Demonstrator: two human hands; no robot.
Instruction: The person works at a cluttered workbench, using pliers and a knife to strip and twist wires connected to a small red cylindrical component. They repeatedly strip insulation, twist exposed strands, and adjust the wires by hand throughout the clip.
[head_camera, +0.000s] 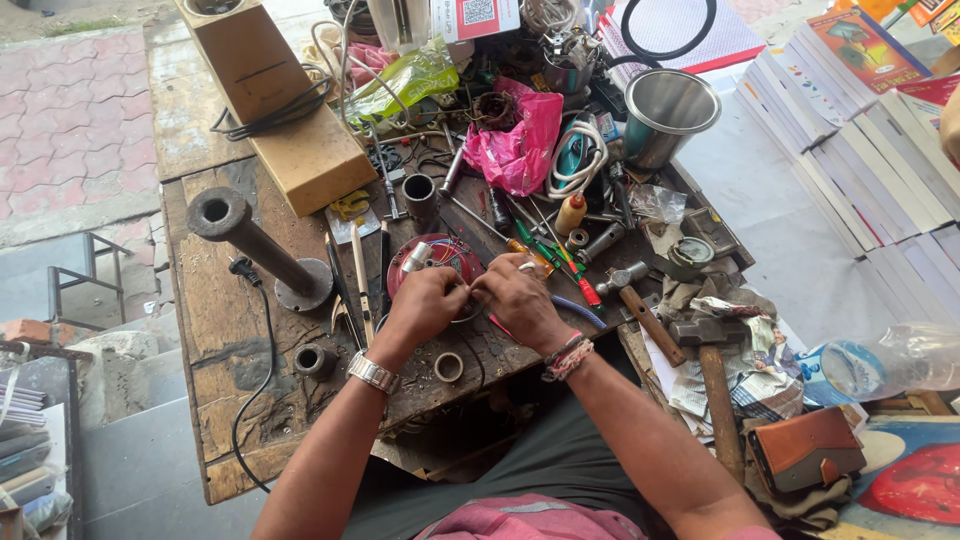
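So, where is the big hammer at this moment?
In the head view the big hammer lies on the right of the wooden workbench, beyond the right hand, on crumpled newspaper, next to a smaller hammer and above a brown leather pouch.

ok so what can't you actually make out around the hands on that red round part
- Head view: the near half of the round red metal part is covered by the left hand and right hand.
- Whatever the fingertips pinch is too small and hidden between the hands.
- The thin blue cable runs under the right hand, so its end is hidden.
- The wooden-handled hammer has its handle end lost behind the right forearm.
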